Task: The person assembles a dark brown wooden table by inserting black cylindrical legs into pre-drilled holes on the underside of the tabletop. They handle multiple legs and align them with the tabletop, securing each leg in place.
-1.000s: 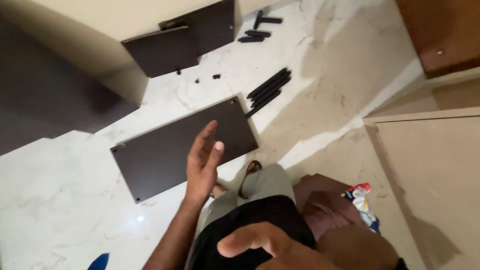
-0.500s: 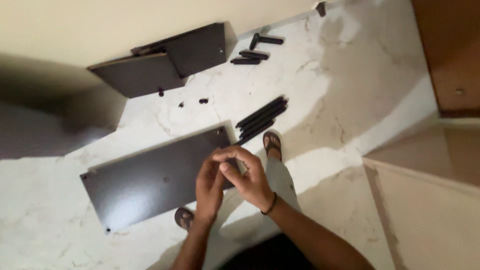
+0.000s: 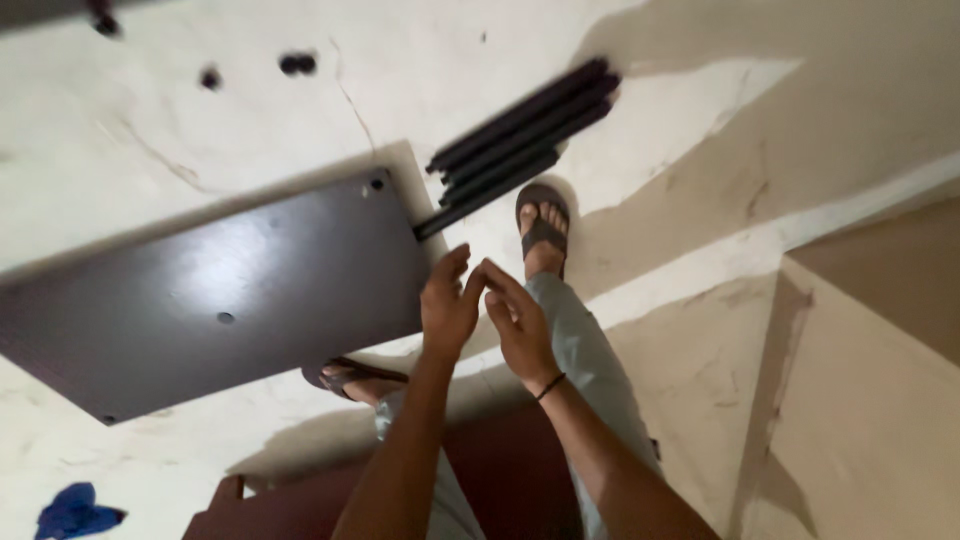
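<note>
Dark brown and flat, the board (image 3: 215, 290) lies on the pale marble floor (image 3: 700, 130) at the left of the scene, its right edge just beside the left hand (image 3: 447, 305), and neither hand touches it. Both hands hang above the floor in the middle, fingertips meeting; the left hand's fingers are loosely straight with nothing in them, and the right hand (image 3: 518, 325), a dark band at its wrist, is likewise loosely spread and empty. Farther off, a bundle of black rods (image 3: 520, 135) lies just beyond a sandalled foot (image 3: 543, 232).
</note>
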